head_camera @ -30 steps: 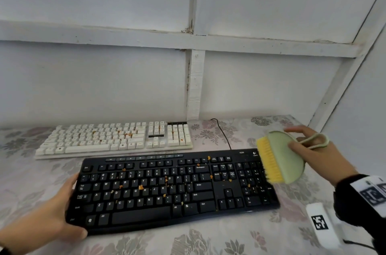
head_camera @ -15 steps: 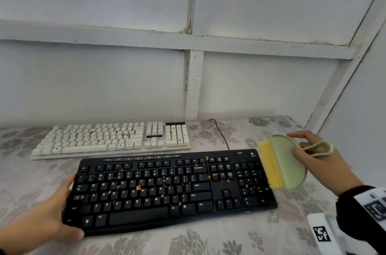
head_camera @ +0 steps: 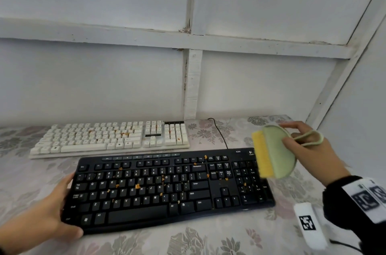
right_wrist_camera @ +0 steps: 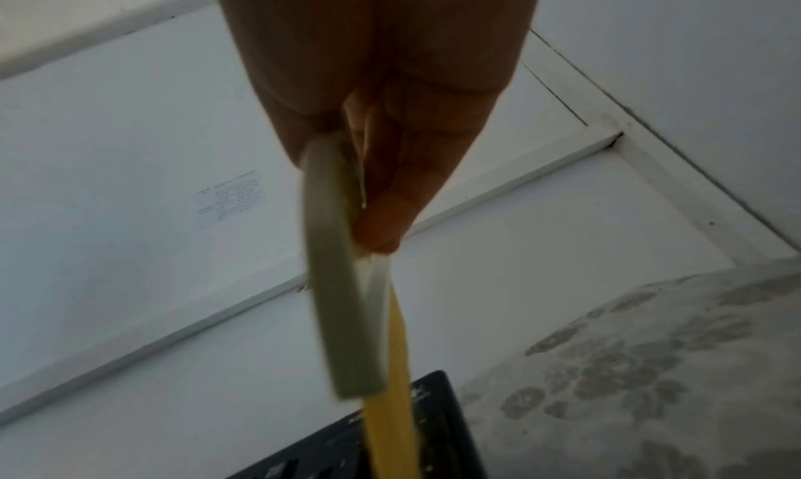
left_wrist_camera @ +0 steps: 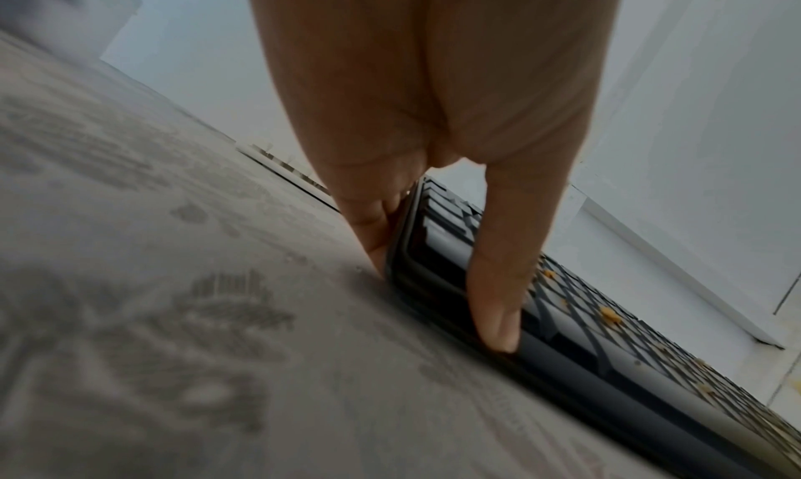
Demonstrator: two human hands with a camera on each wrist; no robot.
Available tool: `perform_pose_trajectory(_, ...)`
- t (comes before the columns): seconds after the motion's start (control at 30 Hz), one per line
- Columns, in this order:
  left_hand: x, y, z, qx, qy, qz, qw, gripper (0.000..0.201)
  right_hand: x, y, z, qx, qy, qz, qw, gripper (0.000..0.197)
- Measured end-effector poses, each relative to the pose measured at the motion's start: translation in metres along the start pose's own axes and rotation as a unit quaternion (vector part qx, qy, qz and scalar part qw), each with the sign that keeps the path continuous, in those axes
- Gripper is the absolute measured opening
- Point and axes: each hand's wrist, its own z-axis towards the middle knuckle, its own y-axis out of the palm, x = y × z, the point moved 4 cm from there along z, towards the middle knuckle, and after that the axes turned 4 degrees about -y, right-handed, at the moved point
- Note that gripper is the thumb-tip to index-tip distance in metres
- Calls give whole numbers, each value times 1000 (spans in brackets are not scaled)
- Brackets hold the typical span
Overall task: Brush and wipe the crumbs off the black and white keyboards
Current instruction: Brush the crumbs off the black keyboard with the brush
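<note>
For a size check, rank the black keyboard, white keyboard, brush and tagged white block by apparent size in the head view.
1. black keyboard, though it lies nearer the camera than the white one, so true size is unsure.
2. white keyboard.
3. brush and tagged white block look about alike; not ranked.

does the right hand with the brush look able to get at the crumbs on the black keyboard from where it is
Probably yes. The right hand holds the brush just above the black keyboard's right end, and nothing lies between its bristles and the crumbs.
</note>
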Motion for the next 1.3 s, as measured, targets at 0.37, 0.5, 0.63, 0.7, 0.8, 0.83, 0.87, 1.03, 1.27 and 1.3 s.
perform_pose_trajectory(0.37, -12, -6, 3, 21, -23, 27, 999, 133, 11, 20, -27, -59, 18, -27, 998, 23)
perform_pose_trajectory(0.5, -21, -8, 6, 7, -31, 25, 999, 131, 2, 15, -32, -112, 23, -49, 992, 21)
perform_pose_trajectory(0.63, -15, -6, 0, 26, -10, 104, 994, 125, -6, 10, -15, -54, -3, -39, 998, 24)
perform_pose_trajectory(0.7, -2, -1, -6, 24, -6, 137, 990, 118, -6, 12, -10, -8, -13, -7, 1000, 26)
perform_pose_trajectory(0.8, 5, 2, -9, 0, -24, 130, 991, 126, -2, 20, -13, -11, -12, 9, 1000, 26)
perform_pose_trajectory(0.83, 2, 0, -6, 12, -38, 101, 994, 127, 0, 22, -16, -25, -10, -1, 1000, 26)
perform_pose_trajectory(0.87, -5, -3, -1, 19, -31, 78, 996, 125, 1, 23, -21, -38, -6, -10, 999, 25)
perform_pose_trajectory(1.03, -17, -7, 6, 15, -40, 30, 999, 135, 4, 18, -39, -97, 28, -40, 994, 28)
perform_pose_trajectory(1.27, 2, 0, -5, -4, -35, 9, 999, 130, -6, 11, -16, -24, 3, -28, 999, 22)
perform_pose_trajectory(1.3, 2, 0, -3, -4, -42, 9, 999, 128, -6, 13, -16, -8, 0, -15, 1000, 22)
